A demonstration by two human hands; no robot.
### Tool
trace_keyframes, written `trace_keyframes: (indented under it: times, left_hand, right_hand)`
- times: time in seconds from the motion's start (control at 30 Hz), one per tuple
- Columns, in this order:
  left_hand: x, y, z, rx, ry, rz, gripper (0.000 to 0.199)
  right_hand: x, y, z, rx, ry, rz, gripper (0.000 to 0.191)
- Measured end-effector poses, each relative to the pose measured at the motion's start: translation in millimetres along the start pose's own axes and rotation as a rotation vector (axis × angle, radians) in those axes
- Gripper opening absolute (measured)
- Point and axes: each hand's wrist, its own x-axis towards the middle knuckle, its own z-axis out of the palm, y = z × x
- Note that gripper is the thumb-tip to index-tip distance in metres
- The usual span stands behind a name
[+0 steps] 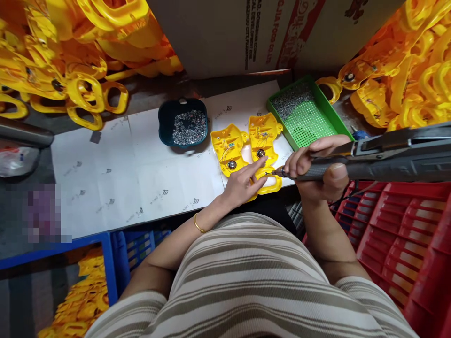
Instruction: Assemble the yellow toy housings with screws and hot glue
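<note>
My right hand (319, 171) is wrapped around a dark grey electric screwdriver (373, 162). The bit points left and meets the ring-shaped handle (271, 189) of a yellow plastic shell at the table's front edge. On that same part lies my left hand (239, 188), fingers stretched out and apart, the fingertips close to the bit. Just beyond are two open yellow shell halves, a left one (222, 141) and a right one (261, 126). Each holds thin wires, a small circuit board and a round dark speaker-like piece. The palm hides some of the nearest yellow part.
A dark teal bowl (165, 124) of small screws stands left of the shells. A green perforated tray (326, 112) with more screws is at the right. Yellow parts are heaped at the back left (84, 89) and back right (373, 101). A red crate (394, 234) flanks my right arm.
</note>
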Motion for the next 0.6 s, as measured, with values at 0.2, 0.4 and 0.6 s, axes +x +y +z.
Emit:
trace_keyframes:
  times: [0.2,0.4,0.6]
  left_hand:
    - [-8.9,3.8,0.5,0.491,-0.058,0.186,0.042]
    - [-14.2,0.4,5.9,0.567,-0.181,0.157,0.055]
    - [-14.0,0.2,4.1,0.57,-0.203,0.166,0.054]
  right_hand:
    - [12.7,24.1,-9.1,0.012,0.051,-0.077,0.026]
    - [19.4,54.1,-11.4,-0.036,-0.035,-0.065,0.03]
    - [20.2,67.6,-9.1,0.008,-0.073,-0.044,0.031]
